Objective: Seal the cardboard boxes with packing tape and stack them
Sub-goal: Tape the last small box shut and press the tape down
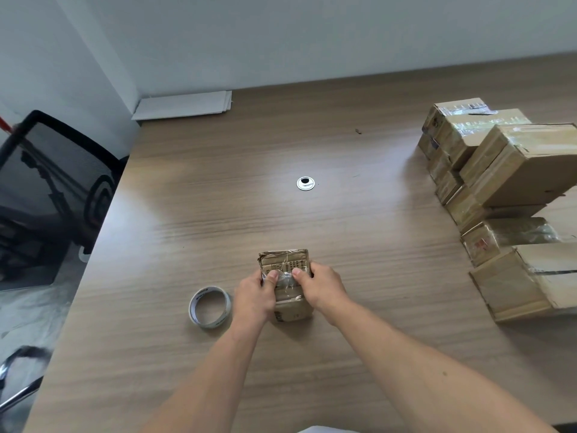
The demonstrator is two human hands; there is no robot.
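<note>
Box: small cardboard box [285,282] near the worktop's [374,232] front edge — light, crumpled, tape-slick; best held by its sides.
Hands: left hand [256,295] and right hand [321,287] curl round it, thumbs pressing the tape.
Roll: tape roll [209,306] just left.

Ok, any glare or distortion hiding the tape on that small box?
Head view: clear tape on the small box glints, its edges hard to trace; a bright sheen lies on the table by the cable grommet; fisheye bends the table's far edge.

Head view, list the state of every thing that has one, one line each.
small box, lying flat, taped on top, held.
left hand, grips small box, thumb on top.
right hand, grips small box, thumb on top.
tape roll, lying flat, untouched.
box stack, taped, piled at right.
</note>
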